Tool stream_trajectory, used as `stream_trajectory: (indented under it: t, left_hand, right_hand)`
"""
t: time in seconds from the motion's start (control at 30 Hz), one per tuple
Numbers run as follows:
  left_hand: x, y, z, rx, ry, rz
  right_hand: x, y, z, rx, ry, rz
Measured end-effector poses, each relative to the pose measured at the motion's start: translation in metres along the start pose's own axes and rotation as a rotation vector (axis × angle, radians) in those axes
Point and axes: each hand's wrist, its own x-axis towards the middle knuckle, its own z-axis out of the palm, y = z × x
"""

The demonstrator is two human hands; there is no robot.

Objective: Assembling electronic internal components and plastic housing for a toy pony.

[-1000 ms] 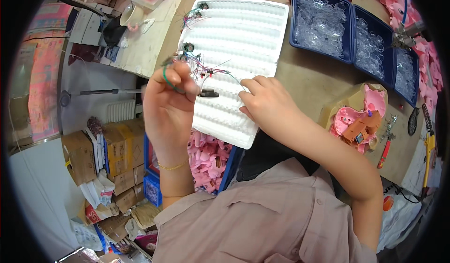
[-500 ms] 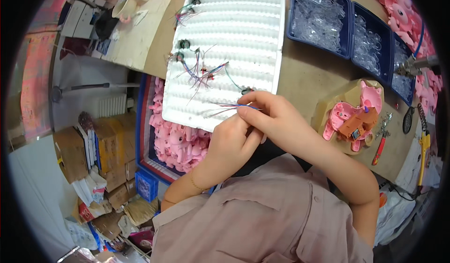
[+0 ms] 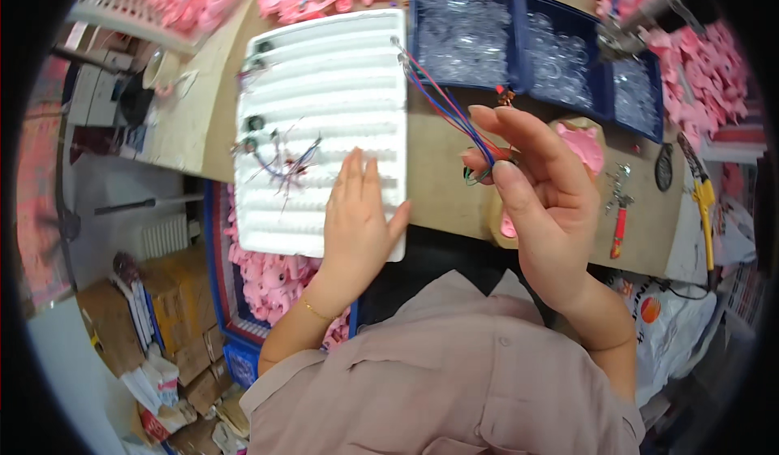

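My left hand [image 3: 353,219] lies flat, fingers stretched, on the near right part of a white ridged foam tray [image 3: 357,86]. It holds nothing. To its right, my right hand [image 3: 556,203] is raised, pinching a bundle of thin red and blue wires [image 3: 456,116] between thumb and fingers. The bundle slants up and left from the grip, and small parts hang on its ends. More wire clusters with small dark round parts [image 3: 256,122] rest on the tray's left side. Behind my right hand, partly hidden, a pink toy shell [image 3: 581,143] sits in a tan holder.
Dark blue bins [image 3: 519,45] of clear plastic pieces line the back. Pink toy parts [image 3: 702,69] are heaped at right, with more in a crate [image 3: 272,288] under the tray's near edge. Red-handled pliers [image 3: 619,229] and a yellow-handled tool [image 3: 703,203] lie right.
My hands have parted: the right lifted the wire bundle off the tray and rightward, while the left flattened onto the tray. The whole view has swung right.
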Motion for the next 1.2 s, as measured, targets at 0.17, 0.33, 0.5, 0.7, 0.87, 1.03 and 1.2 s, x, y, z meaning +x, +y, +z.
stream_trajectory:
  t: [0.17, 0.33, 0.5, 0.7, 0.87, 1.03, 1.2]
  left_hand:
    - [0.012, -0.016, -0.011, 0.083, -0.044, 0.024]
    - [0.035, 0.057, -0.046, -0.699, 0.054, 0.061]
    - [0.053, 0.090, -0.004, -1.168, 0.118, -0.096]
    - [0.065, 0.102, 0.002, -1.147, 0.068, 0.065]
    - [0.075, 0.094, -0.022, -1.529, -0.049, -0.232]
    - [0.065, 0.068, -0.021, -1.507, -0.191, -0.229]
    - [0.055, 0.081, -0.019, -1.323, -0.371, -0.259]
  right_hand:
    - [-0.014, -0.002, -0.037, -0.077, 0.126, 0.059]
    - [-0.026, 0.009, -0.029, -0.043, 0.149, 0.009]
    - [-0.031, 0.012, -0.027, -0.169, 0.180, -0.041]
    - [-0.037, 0.009, -0.044, -0.245, 0.120, -0.033]
    - [-0.028, -0.017, -0.040, -0.291, 0.139, 0.081]
    - [-0.045, -0.067, -0.085, -0.738, -0.285, 0.233]
    - [0.005, -0.041, -0.082, -0.813, -0.106, 0.161]
